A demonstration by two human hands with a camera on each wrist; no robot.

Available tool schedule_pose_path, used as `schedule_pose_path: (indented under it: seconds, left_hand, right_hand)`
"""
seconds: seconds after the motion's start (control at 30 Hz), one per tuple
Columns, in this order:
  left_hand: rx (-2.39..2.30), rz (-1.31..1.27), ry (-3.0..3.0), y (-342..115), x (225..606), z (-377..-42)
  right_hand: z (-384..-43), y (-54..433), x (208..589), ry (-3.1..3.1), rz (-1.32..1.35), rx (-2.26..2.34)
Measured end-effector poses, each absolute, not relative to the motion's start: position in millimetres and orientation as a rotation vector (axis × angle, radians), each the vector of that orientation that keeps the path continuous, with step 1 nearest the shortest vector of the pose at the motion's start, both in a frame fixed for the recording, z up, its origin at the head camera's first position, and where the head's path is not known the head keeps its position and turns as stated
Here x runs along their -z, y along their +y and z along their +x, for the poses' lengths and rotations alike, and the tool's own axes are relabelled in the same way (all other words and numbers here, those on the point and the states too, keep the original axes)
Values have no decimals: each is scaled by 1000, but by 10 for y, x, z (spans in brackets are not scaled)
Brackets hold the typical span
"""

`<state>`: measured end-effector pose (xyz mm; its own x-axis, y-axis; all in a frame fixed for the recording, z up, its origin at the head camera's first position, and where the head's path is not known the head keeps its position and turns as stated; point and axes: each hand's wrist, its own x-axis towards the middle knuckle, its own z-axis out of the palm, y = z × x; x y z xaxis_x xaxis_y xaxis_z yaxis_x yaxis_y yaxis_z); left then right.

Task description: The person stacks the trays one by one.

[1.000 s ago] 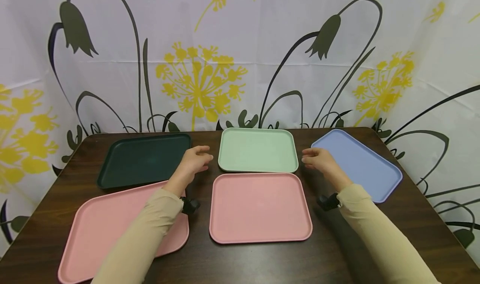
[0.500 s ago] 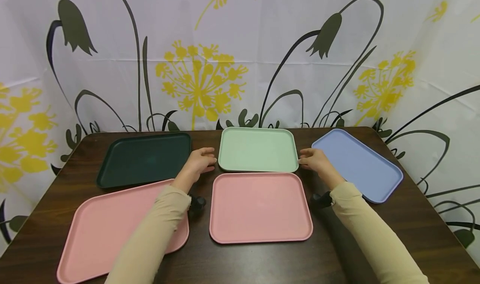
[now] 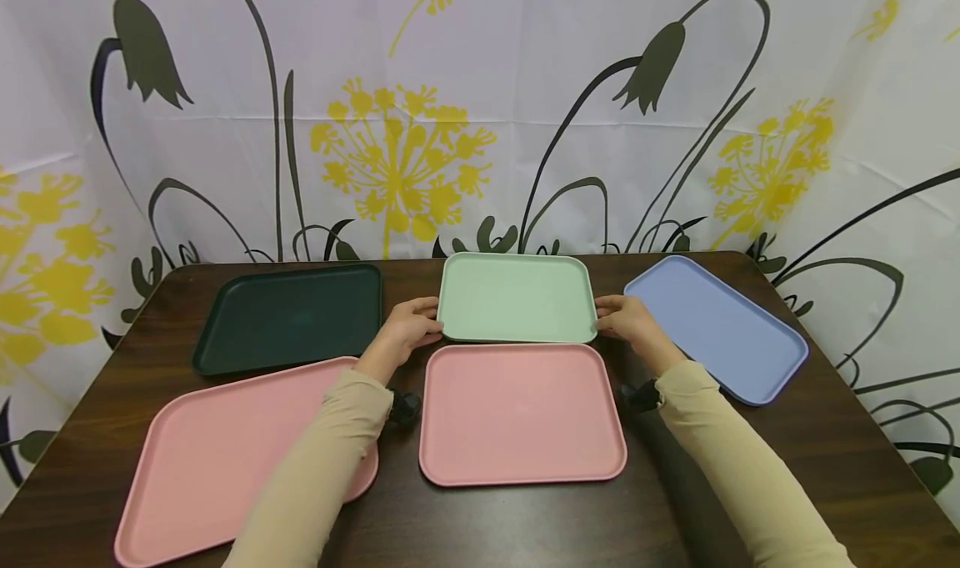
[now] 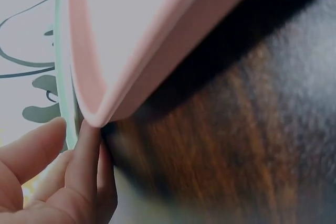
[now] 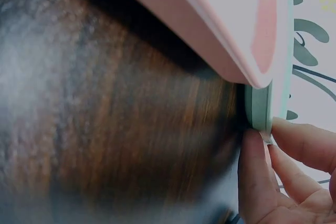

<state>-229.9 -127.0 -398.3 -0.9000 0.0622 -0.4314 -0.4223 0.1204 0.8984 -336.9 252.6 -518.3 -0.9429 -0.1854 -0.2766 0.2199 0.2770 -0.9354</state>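
Observation:
A light green tray (image 3: 516,298) lies flat at the back middle of the table. My left hand (image 3: 408,326) touches its left edge, fingers fairly straight; the thumb (image 4: 52,135) is beside the rim and the fingertips are partly hidden behind the near pink tray's corner in the left wrist view. At the opposite edge, my right hand (image 3: 630,322) pinches the green rim between thumb and fingers, seen in the right wrist view at the tray's corner (image 5: 260,107). Just in front of the green tray lies a pink tray (image 3: 522,414).
A dark green tray (image 3: 292,318) lies at the back left, with a larger pink tray (image 3: 217,468) before it, partly under my left sleeve. A blue tray (image 3: 716,326) sits angled at the right. Behind the dark wooden table (image 3: 517,526) hangs a flowered curtain (image 3: 480,42).
My left hand has moved right until it meets the green tray's left edge. My right hand has moved slightly left onto its right edge. The trays have stayed in place.

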Motion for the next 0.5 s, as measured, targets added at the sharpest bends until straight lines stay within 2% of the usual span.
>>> schedule_pose_path:
  seconds: [0.2,0.27,0.33,0.37,0.5]
  left_hand:
    - [-1844,-386,2039,-1259,3994,-2308]
    - [-1850,-394,2031,-1256,4002,-2312]
    - [-1852,-403,2027,-1252,4012,-2314]
    - [-1852,-406,2029,-1248,4016,-2313]
    - [-1842,-405,2040,-1244,4014,-2310]
  right_hand:
    - [-3374,2494,5200,2227,112,1697]
    - [-3254,2424,5048,2221,116,1690]
    - [-3386,2528,5253,2174,48,1763]
    - [-3369,2539,5239,2142,-3,1795]
    - [-3112,2356,4843,2194,28,1737]
